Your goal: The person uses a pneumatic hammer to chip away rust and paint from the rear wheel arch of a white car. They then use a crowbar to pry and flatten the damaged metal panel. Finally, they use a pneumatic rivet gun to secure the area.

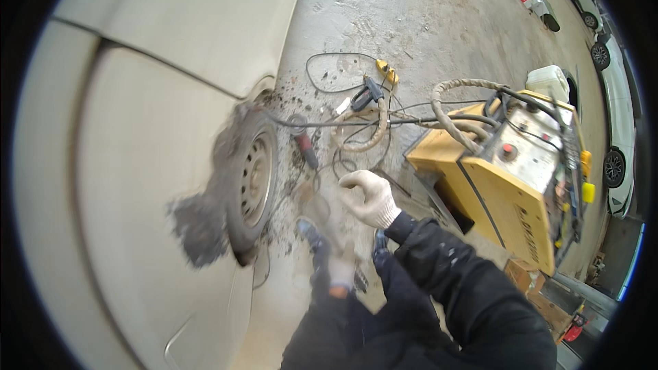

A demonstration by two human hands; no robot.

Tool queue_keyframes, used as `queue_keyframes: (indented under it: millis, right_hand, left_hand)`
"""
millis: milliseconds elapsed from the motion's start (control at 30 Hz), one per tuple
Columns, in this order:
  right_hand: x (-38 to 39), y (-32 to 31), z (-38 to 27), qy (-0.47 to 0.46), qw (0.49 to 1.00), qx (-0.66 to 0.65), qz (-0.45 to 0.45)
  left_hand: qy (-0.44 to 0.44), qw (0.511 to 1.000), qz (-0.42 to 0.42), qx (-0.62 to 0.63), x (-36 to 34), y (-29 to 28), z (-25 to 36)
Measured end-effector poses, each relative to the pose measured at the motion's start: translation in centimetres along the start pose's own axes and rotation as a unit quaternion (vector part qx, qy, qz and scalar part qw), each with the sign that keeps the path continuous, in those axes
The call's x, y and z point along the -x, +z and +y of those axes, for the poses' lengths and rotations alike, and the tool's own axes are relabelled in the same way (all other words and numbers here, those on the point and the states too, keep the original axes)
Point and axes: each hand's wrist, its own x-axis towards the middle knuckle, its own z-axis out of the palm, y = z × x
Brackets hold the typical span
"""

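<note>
My right hand (370,200), in a white knit glove, is raised in front of me with its fingers curled closed. Whatever may be inside that curl is hidden. Lower and closer to my body is my left hand (341,268), also in a pale glove, badly smeared by motion. Just beyond it a rounded beige blur (315,210) shows; I cannot tell what it is or whether the hand holds it. On the floor past my hands lies an angle grinder (303,142) with a red body, beside the wheel (255,177) of a pale vehicle.
The vehicle's body panel (157,144) fills the left, with rough dark patches around the wheel arch. A yellow machine (493,192) with thick wrapped hoses stands at right. A black-handled gun (368,94), cables and dark debris lie on the concrete. Parked cars (620,109) line the far right.
</note>
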Motion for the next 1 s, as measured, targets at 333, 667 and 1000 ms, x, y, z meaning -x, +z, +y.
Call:
queue_keyframes:
  millis: [333,667,1000]
  right_hand:
    - [-23.5,7.7,56.9,0.103,0.925,0.35,0.111]
    - [-35.7,4.7,65.5,0.312,0.778,-0.508,0.199]
    - [-8.8,0.6,37.3,-0.129,0.674,-0.728,0.006]
  left_hand:
    - [0.034,0.999,-0.008,0.018,-10.2,-6.1,-11.1]
    - [0.114,0.93,0.108,0.332,-11.3,-2.9,-13.5]
    - [0.267,0.83,0.083,0.483,-5.3,1.2,-4.6]
